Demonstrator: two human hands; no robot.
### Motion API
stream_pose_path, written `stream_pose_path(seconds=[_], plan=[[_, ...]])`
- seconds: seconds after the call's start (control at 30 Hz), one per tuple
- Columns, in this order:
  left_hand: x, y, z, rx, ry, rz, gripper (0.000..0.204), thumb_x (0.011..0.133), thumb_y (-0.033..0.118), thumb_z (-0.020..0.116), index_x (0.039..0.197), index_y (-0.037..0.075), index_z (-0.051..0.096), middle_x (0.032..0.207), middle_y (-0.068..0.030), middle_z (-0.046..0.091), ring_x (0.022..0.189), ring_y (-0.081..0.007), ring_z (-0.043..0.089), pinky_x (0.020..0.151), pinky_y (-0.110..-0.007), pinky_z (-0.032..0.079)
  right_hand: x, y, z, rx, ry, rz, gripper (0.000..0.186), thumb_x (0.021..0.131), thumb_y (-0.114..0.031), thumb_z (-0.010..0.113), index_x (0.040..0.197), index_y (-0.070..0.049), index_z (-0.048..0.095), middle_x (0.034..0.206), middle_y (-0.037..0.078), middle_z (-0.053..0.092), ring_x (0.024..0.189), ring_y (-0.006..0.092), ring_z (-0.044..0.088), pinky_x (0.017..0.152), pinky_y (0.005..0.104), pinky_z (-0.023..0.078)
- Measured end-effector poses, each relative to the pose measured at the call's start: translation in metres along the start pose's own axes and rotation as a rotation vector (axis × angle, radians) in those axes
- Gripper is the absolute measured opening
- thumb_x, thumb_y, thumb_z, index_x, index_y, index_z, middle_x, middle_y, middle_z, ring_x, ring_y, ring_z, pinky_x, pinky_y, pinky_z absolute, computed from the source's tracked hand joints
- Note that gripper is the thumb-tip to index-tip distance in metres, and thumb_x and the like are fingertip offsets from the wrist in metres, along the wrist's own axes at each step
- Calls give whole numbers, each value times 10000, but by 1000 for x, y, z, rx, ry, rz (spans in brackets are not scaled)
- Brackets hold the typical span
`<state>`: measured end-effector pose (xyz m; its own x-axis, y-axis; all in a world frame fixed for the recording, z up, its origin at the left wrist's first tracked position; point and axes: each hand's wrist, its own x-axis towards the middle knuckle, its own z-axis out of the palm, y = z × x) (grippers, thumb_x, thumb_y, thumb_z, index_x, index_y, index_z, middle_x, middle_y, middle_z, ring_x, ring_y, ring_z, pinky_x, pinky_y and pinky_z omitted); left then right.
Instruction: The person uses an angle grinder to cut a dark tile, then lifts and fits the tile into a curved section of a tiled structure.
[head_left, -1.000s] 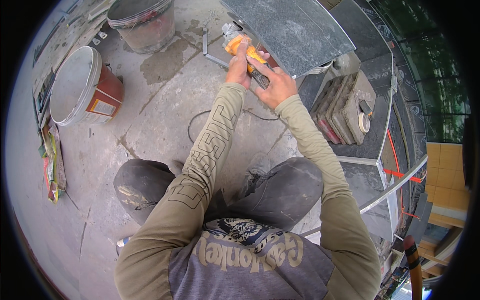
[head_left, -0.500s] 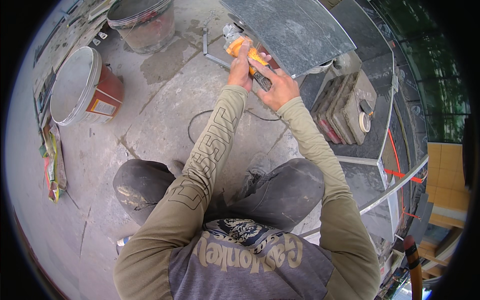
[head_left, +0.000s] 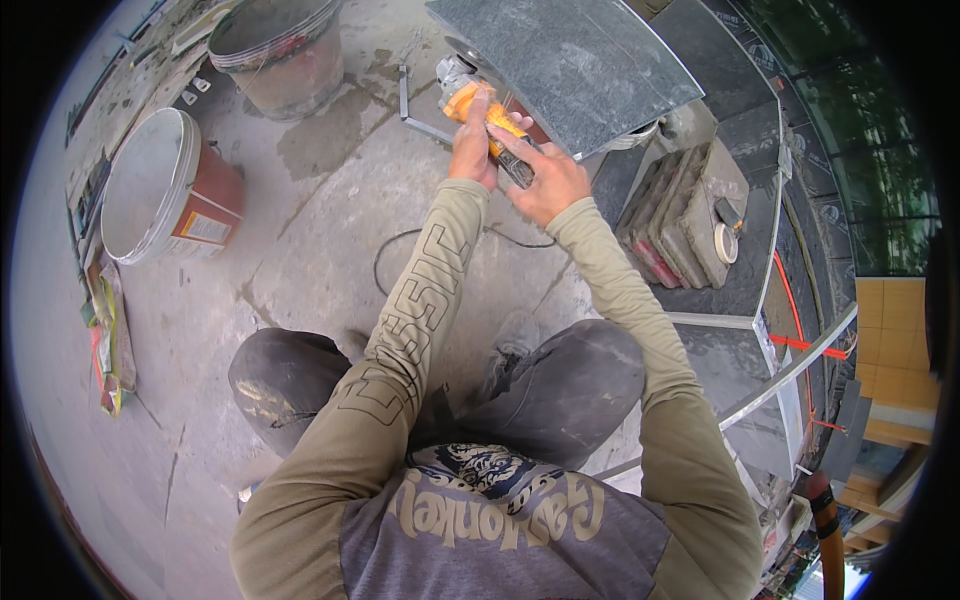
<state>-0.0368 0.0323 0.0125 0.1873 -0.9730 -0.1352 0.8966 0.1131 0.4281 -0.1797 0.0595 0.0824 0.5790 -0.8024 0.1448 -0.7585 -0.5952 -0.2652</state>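
Both my hands hold a yellow and black angle grinder [head_left: 476,104] over the floor. My left hand [head_left: 472,146] is closed around its yellow body near the grey metal head. Farther back, my right hand [head_left: 548,180] wraps the dark rear grip. The grinder's disc [head_left: 463,52] sits beside the left edge of a large dark grey stone tile [head_left: 585,75], which lies raised on a support. Whether the disc touches the tile I cannot tell. From the grinder's side, a thin black cord [head_left: 385,250] loops over the floor.
Two buckets stand at left, a red-brown one with a white rim [head_left: 192,170] and a dusty dark-rimmed one [head_left: 285,65]. A metal square [head_left: 405,100] lies near the tile. At right are stacked stone slabs [head_left: 680,215] with a tape roll [head_left: 726,242], and a metal rail [head_left: 780,375].
The grinder and both hands have shifted slightly left in the picture, along with the tile's edge. The buckets sit a little lower in view. My grip is the same.
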Motion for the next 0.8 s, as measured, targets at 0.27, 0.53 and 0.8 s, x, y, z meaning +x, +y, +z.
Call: stream_pose_path(seconds=[0.27, 0.53, 0.8], plan=[[8, 9, -4, -5, -17, -9, 520, 1060, 521, 564, 1257, 42, 522, 1031, -146, 669, 1038, -317, 717, 912, -438, 605, 12, -8, 2, -3, -27, 32, 844, 758, -193, 736, 1500, -522, 502, 1064, 221, 674, 986, 430, 705, 882, 508, 584], [12, 17, -3, 6, 6, -22, 490, 1066, 512, 557, 1272, 69, 520, 1036, -132, 665, 1000, -264, 704, 897, -424, 601, 21, -12, 4, -3, -44, 37, 874, 756, -200, 736, 1522, -523, 468, 1144, 237, 682, 1042, 437, 705, 920, 514, 583], [17, 19, -4, 25, 14, -15, 491, 1066, 511, 557, 1279, 71, 517, 1025, -133, 669, 996, -264, 702, 900, -425, 602, 28, -12, 5, -36, -81, 56, 901, 763, -202, 747, 1541, -524, 426, 1221, 243, 667, 1061, 419, 710, 931, 521, 585]])
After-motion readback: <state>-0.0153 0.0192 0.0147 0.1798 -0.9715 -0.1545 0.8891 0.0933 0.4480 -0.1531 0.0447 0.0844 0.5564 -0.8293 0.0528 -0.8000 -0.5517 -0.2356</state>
